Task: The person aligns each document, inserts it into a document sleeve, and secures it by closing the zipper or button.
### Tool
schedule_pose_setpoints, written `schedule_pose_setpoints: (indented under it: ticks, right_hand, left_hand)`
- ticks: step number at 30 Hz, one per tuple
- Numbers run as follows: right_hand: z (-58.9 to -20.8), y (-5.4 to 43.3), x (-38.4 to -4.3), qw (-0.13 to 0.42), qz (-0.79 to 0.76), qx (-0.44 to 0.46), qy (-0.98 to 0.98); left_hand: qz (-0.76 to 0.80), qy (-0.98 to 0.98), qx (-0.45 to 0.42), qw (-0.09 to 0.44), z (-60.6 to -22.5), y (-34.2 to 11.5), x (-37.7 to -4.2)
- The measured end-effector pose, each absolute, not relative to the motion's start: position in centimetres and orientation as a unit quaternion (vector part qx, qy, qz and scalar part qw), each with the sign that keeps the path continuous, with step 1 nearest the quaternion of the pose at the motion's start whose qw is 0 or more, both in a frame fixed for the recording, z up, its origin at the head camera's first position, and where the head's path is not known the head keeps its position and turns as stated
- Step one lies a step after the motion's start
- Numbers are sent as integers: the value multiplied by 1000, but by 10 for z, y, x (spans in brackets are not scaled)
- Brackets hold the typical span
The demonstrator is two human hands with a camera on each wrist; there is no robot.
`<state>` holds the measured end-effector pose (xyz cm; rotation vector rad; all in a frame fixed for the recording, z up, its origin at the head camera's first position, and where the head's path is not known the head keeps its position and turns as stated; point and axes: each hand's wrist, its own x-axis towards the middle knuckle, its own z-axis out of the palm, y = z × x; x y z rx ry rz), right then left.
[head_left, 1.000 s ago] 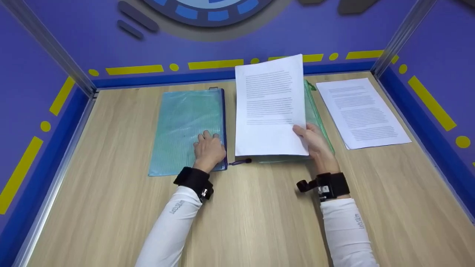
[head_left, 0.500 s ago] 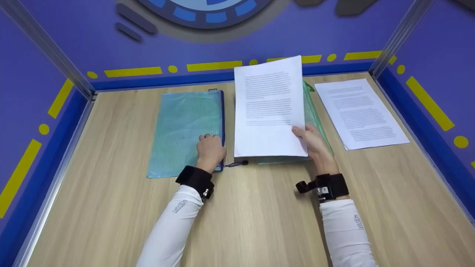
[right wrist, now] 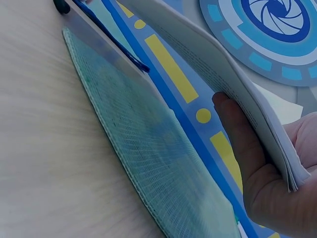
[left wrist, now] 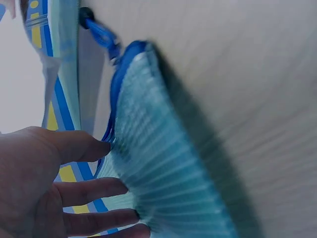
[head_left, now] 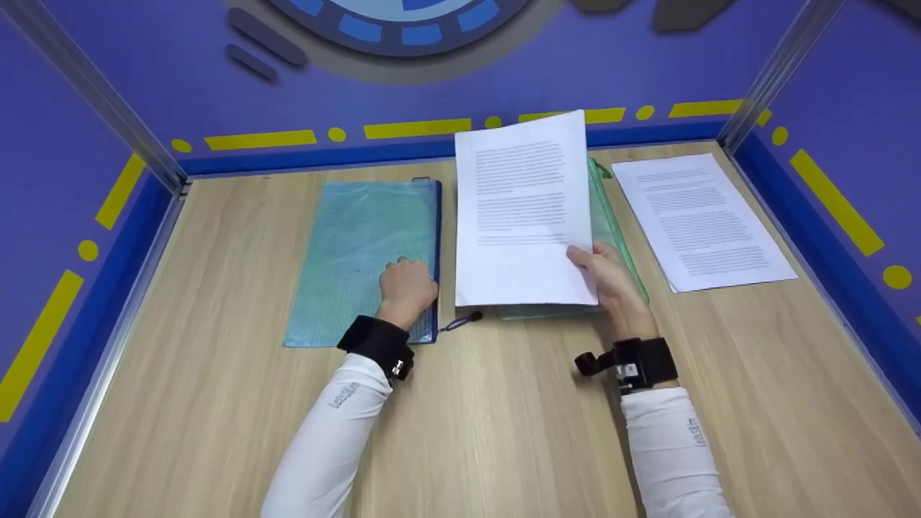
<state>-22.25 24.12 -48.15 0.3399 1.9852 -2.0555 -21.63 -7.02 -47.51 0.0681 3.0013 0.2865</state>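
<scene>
My right hand (head_left: 611, 277) grips a stack of printed paper (head_left: 525, 216) by its lower right edge, thumb on top and fingers behind. The right wrist view shows the stack tilted up and bowed over a green zip pouch (right wrist: 148, 148), most of which the paper covers in the head view. My left hand (head_left: 406, 291) touches a blue-green zip pouch (head_left: 360, 244) that lies on the table at left. In the left wrist view, its fingertips (left wrist: 130, 214) press on the ribbed surface, with the thumb right at the dark blue zip edge (left wrist: 119, 79).
Another printed sheet or stack (head_left: 705, 223) lies on the wooden table (head_left: 504, 417) at the right. A blue zipper pull (head_left: 460, 321) sticks out from the left pouch's near corner. Blue-purple panels (head_left: 403, 101) with metal posts enclose the back and sides.
My left hand's fingers are drawn in more than a second ago. The left pouch first shifts slightly left, then slightly right with the hand. The right hand and its paper stay nearly still.
</scene>
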Motion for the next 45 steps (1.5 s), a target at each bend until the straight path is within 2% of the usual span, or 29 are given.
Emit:
schedule_pose_setpoints:
  ticks: [5,14,25,29,38,45]
  right_hand:
    - [-483,243,-221,130,-707,117,686]
    - [-485,243,-220,129,-719,105,675]
    - [-481,244,-221,130,-717,97,678]
    - [-481,243,-221,132,-719,99,675]
    - [-482,244,-222,133,-715,109,678]
    - [-482,242,-223,133,-714,112,678]
  left_hand:
    - [124,991,3,42,-480,-74,-218]
    - [150,978,-37,138,-495,-82,-216]
    - [157,976,-36,148,-495,-85,-220]
    - [131,984,-30,119,-496,-85,-219]
    - [138,990,-5,-26,-499,-82,-223]
    - [209,976,-10,-61,-498,-85,-227]
